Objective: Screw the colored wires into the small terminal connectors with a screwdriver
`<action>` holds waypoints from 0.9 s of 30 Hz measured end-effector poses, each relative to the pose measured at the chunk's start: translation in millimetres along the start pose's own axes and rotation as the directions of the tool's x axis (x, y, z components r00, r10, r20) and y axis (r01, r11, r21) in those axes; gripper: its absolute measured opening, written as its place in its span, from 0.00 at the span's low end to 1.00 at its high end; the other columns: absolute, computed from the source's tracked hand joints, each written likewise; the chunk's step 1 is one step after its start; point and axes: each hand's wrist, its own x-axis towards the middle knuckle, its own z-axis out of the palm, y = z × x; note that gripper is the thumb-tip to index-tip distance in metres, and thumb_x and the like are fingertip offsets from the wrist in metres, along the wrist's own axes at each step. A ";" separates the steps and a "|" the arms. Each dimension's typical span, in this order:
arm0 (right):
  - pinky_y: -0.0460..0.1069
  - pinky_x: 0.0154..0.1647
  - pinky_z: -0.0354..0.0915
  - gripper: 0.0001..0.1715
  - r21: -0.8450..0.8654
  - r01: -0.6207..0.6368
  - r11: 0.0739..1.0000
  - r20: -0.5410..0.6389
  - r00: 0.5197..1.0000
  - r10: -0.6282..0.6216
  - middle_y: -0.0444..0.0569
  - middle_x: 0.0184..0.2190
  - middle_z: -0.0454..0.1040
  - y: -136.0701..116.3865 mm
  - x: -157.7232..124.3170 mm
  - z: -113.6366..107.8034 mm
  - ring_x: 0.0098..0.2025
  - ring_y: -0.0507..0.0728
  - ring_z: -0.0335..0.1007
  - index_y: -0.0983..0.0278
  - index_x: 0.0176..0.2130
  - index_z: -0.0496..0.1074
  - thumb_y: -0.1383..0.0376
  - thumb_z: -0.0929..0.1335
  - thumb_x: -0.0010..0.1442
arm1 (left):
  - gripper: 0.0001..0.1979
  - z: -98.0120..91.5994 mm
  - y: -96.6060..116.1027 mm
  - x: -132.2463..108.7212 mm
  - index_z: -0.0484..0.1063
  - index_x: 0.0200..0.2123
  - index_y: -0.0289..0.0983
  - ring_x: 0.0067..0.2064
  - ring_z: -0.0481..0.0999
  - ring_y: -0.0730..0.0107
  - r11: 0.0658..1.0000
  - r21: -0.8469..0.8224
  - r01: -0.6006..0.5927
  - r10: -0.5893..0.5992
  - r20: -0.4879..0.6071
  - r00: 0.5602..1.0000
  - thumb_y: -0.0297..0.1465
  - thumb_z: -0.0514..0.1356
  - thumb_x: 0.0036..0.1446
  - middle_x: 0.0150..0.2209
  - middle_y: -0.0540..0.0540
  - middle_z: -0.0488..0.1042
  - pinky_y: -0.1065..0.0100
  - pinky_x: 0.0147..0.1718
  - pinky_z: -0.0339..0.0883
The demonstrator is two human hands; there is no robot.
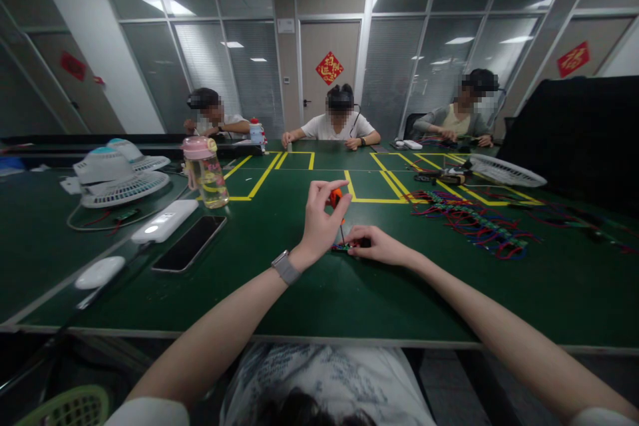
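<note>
My left hand, with a watch on its wrist, is closed around the orange and black handle of a screwdriver. The shaft points down, and its tip meets a small green circuit board lying on the green table. From the right, my right hand pinches the board's edge with thumb and fingers, holding it against the tabletop. Part of the board is hidden beneath those fingers, and I cannot make out what the tip touches.
Several wired circuit boards lie in a row at the right. On the left are a phone, a white power bank, a pink-lidded bottle and white fan parts. Several people sit across the table.
</note>
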 end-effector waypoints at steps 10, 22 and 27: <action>0.48 0.35 0.64 0.17 0.011 -0.002 1.000 0.002 1.000 0.002 0.48 0.32 0.69 -0.4 -0.5 -0.5 0.30 0.52 0.65 0.67 0.45 0.78 0.62 0.69 0.57 | 0.18 3.5 -5.3 -1.5 0.64 0.58 0.41 0.42 0.75 0.70 0.974 -0.211 0.081 -0.064 0.085 0.994 0.32 0.49 0.66 0.49 0.43 0.72 0.68 0.40 0.70; 0.49 0.37 0.64 0.16 0.002 0.007 1.000 0.001 1.000 -0.007 0.48 0.32 0.70 0.5 -0.5 -0.3 0.32 0.53 0.66 0.67 0.45 0.77 0.62 0.69 0.57 | 0.18 0.9 -1.9 -1.9 0.69 0.56 0.42 0.51 0.71 0.67 0.996 -0.089 -0.027 0.032 0.055 0.998 0.31 0.49 0.66 0.51 0.43 0.67 0.65 0.48 0.69; 0.49 0.37 0.64 0.17 0.023 -0.004 1.000 -0.002 1.000 0.004 0.47 0.31 0.70 -2.1 -0.9 -0.5 0.31 0.53 0.66 0.67 0.44 0.77 0.62 0.69 0.57 | 0.21 5.1 -5.7 -4.8 0.60 0.62 0.43 0.53 0.73 0.63 0.950 -0.286 0.125 -0.101 0.098 0.990 0.33 0.47 0.67 0.61 0.42 0.65 0.64 0.44 0.74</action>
